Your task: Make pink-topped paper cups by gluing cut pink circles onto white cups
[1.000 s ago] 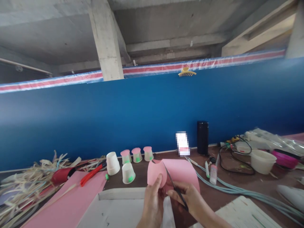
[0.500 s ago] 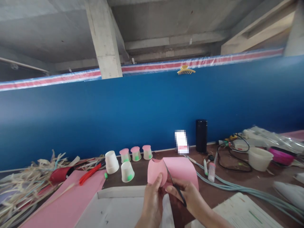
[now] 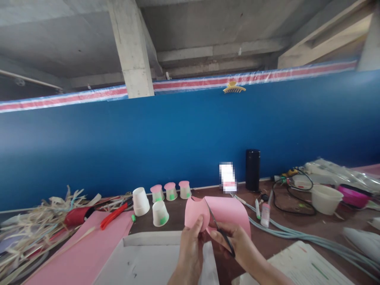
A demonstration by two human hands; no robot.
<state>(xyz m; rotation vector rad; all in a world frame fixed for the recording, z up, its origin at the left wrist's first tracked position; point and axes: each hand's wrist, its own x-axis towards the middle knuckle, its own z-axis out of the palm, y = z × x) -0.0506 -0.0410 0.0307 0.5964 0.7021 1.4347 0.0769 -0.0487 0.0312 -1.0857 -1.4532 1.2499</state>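
A curled sheet of pink paper is held up over the table, its left part pinched by my left hand with the thumb on the front. My right hand grips a pair of dark scissors. Their blades lie across the pink paper beside a rounded cut edge, just right of my left thumb. The lower fingers of both hands are partly hidden. Behind and to the left stand several small paper cups; one cup at the back has a pink disc on top, and a nearer cup has a green patch.
A white tray lies in front, next to pink sheets and red-handled pliers or cutters. Paper strips pile up at far left. On the right are a black cylinder, a glue bottle, cables and a white bowl.
The view has shifted very slightly. Both hands, the scissors and the pink paper keep nearly the same position, with the right hand a touch further right.
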